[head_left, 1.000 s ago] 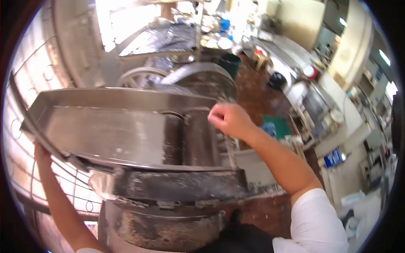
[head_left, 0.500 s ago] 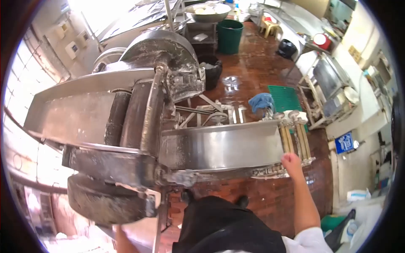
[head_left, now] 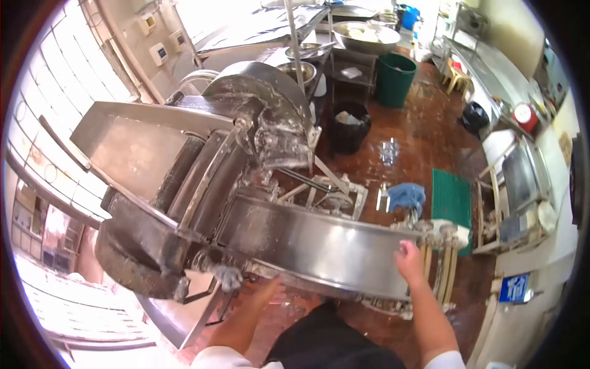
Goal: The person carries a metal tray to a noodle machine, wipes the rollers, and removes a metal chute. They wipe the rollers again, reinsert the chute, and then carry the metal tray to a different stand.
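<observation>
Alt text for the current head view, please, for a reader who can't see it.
Two bare hands, left and right, reach to a long metal tray on a large, worn roller machine. Beyond, on a reddish-brown floor, stand a green bin and a black-lined bin.

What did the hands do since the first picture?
The left hand left the upper tray's side for the lower tray's near edge. The right hand moved right, from by the rollers to the lower tray's right end. The blue cloth stayed by the green mat.
</observation>
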Demonstrator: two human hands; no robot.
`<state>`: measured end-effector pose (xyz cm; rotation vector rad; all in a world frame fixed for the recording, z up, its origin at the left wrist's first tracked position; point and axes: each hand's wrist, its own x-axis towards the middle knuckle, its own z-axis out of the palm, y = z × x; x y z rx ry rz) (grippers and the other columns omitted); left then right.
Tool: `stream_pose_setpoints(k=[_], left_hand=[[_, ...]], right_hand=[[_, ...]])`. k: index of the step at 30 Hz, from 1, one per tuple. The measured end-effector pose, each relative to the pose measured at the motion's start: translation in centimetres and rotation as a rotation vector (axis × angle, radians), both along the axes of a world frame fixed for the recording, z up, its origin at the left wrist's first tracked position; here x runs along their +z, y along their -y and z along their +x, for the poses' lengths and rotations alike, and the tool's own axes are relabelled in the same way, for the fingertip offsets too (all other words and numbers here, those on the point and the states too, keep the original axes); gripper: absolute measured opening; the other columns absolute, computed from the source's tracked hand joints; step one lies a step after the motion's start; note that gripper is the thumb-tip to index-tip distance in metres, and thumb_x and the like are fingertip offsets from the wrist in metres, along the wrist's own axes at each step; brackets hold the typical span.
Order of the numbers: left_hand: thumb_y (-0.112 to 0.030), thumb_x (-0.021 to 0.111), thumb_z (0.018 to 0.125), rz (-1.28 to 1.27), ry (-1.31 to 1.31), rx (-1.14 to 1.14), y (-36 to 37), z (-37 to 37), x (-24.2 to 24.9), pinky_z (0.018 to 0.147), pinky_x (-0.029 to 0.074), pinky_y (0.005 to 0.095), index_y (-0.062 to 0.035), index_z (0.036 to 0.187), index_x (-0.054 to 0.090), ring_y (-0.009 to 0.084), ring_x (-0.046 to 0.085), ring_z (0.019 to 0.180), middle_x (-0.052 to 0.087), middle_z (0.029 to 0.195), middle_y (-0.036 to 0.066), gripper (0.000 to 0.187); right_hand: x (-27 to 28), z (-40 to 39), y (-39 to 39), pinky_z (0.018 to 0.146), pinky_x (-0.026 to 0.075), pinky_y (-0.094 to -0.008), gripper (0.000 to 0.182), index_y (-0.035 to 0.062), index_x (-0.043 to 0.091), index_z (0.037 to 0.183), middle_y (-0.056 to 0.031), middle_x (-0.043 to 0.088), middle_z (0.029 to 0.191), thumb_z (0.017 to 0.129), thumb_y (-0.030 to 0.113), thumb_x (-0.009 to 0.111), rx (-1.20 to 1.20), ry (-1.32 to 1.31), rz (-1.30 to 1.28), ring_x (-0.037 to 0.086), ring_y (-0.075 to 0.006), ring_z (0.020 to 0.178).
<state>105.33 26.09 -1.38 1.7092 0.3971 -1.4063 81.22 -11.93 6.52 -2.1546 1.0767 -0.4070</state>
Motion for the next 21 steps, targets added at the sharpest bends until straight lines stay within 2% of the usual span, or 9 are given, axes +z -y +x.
stream_pose_setpoints(k=[4, 5, 7, 8, 10, 12, 14, 17, 21], left_hand=[[-0.051, 0.064, 0.080, 0.066, -0.140, 0.713, 6.2, 1.8, -6.0, 0.082, 0.050, 0.0482, -0.0084, 0.129, 0.047, 0.0358, 0.056, 0.099, 0.055, 0.116, 0.017, 0.067], [-0.051, 0.064, 0.080, 0.078, -0.149, 0.732, 6.7, 1.5, -7.8, 0.082, 0.050, 0.0482, -0.0084, 0.129, 0.047, 0.0358, 0.056, 0.099, 0.055, 0.116, 0.017, 0.067], [-0.041, 0.070, 0.075, -0.245, -0.072, 0.869, 7.7, 1.4, -11.1, 0.073, 0.051, 0.0488, -0.0077, 0.110, 0.058, 0.0358, 0.058, 0.085, 0.059, 0.097, 0.017, 0.050], [-0.035, 0.068, 0.073, -0.341, -0.058, 0.913, 7.9, 1.3, -12.8, 0.071, 0.050, 0.0480, -0.0077, 0.103, 0.057, 0.0351, 0.057, 0.082, 0.056, 0.092, 0.017, 0.042], [-0.022, 0.064, 0.068, -0.381, 0.166, 0.866, 6.7, 0.7, -17.0, 0.067, 0.050, 0.0465, -0.0076, 0.089, 0.055, 0.0337, 0.056, 0.075, 0.052, 0.082, 0.015, 0.027], [-0.010, 0.060, 0.063, -0.397, 0.779, 0.631, 3.7, -1.3, -23.0, 0.062, 0.050, 0.0449, -0.0075, 0.074, 0.053, 0.0324, 0.055, 0.069, 0.048, 0.072, 0.014, 0.014], [-0.004, 0.054, 0.060, -0.200, -0.076, 0.951, 5.2, 0.6, -17.9, 0.062, 0.050, 0.0457, -0.0047, 0.074, 0.051, 0.0329, 0.055, 0.068, 0.049, 0.072, 0.013, 0.015], [-0.004, 0.051, 0.059, -0.451, -0.195, 1.020, 5.8, -1.3, -14.8, 0.069, 0.052, 0.0479, -0.0010, 0.079, 0.054, 0.0356, 0.058, 0.077, 0.055, 0.080, 0.015, 0.021], [-0.004, 0.048, 0.063, -0.665, -0.113, 0.916, 12.4, -5.9, -1.2, 0.086, 0.050, 0.0487, 0.0004, 0.090, 0.055, 0.0349, 0.059, 0.097, 0.058, 0.092, 0.016, 0.028]], right_hand=[[-0.4, 0.6, 3.6, 0.094, 0.039, -0.0451, 0.052, 0.0053, 0.054, 0.118, -0.0148, 0.053, 0.122, 0.071, 0.018, 0.072, 0.153, -0.333, -0.415, 0.047, -0.0319, 0.117], [-1.4, 0.3, 4.9, 0.094, 0.039, -0.0451, 0.052, 0.0053, 0.054, 0.118, -0.0148, 0.053, 0.122, 0.071, 0.018, 0.072, 0.175, -0.340, -0.409, 0.047, -0.0319, 0.117], [-3.3, 0.2, 8.4, 0.099, 0.034, -0.0469, 0.061, 0.0057, 0.050, 0.125, -0.0131, 0.046, 0.130, 0.069, 0.018, 0.073, 0.260, -0.539, -0.527, 0.040, -0.0314, 0.124], [-2.7, 1.1, 9.4, 0.091, 0.042, -0.0453, 0.050, 0.0077, 0.057, 0.115, -0.0148, 0.057, 0.117, 0.067, 0.016, 0.070, 0.294, -0.542, -0.480, 0.053, -0.0336, 0.111], [-3.8, 2.3, 10.9, 0.087, 0.045, -0.0442, 0.043, 0.0086, 0.062, 0.108, -0.0151, 0.060, 0.111, 0.066, 0.018, 0.069, 0.238, -0.581, -0.297, 0.057, -0.0327, 0.104], [-5.1, 3.1, 13.4, 0.077, 0.050, -0.0427, 0.029, 0.0097, 0.068, 0.091, -0.0158, 0.065, 0.096, 0.064, 0.023, 0.068, 0.238, -0.658, -0.147, 0.062, -0.0323, 0.090], [-2.5, 4.2, 13.8, 0.071, 0.052, -0.0430, 0.022, 0.0092, 0.070, 0.076, -0.0166, 0.067, 0.085, 0.063, 0.028, 0.067, 0.344, -0.741, -0.184, 0.064, -0.0339, 0.081], [3.6, 4.5, 13.6, 0.071, 0.052, -0.0434, 0.024, 0.0089, 0.069, 0.073, -0.0161, 0.067, 0.082, 0.062, 0.030, 0.067, 0.484, -0.829, -0.178, 0.064, -0.0350, 0.079], [12.0, 5.8, 10.6, 0.071, 0.052, -0.0421, 0.025, 0.0100, 0.066, 0.080, -0.0146, 0.066, 0.082, 0.063, 0.028, 0.068, 0.556, -0.585, -0.229, 0.064, -0.0339, 0.080]])
